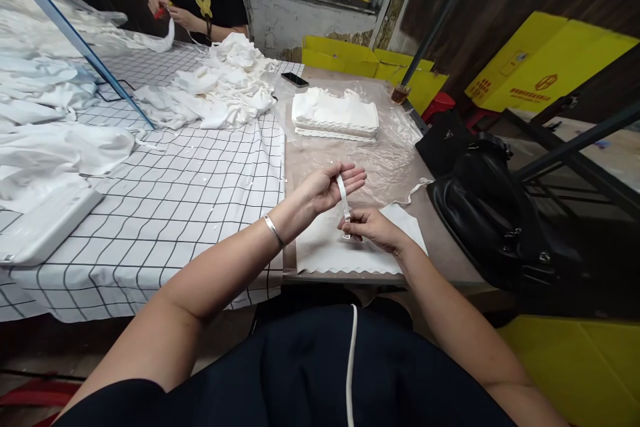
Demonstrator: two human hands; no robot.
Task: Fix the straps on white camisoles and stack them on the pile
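Note:
My left hand (334,188) is palm up, with its thumb drawn in over one end of a narrow white strap (345,196) and its other fingers stretched out to the right. Just below it, my right hand (369,227) pinches the strap's lower end, where a small pale buckle or clip (347,236) shows. Under both hands lies a flat white cloth piece (320,250) with a scalloped front edge. Beyond them sits a neat stack of white scalloped cloth pieces (335,117) on clear plastic sheeting.
White garments lie heaped (220,90) on the checked tablecloth (210,200) at left, with a white box-like object (53,223). Across the table a co-worker (205,0) handles white material. A phone (295,79) lies behind the stack; a black bag (490,213) stands at right.

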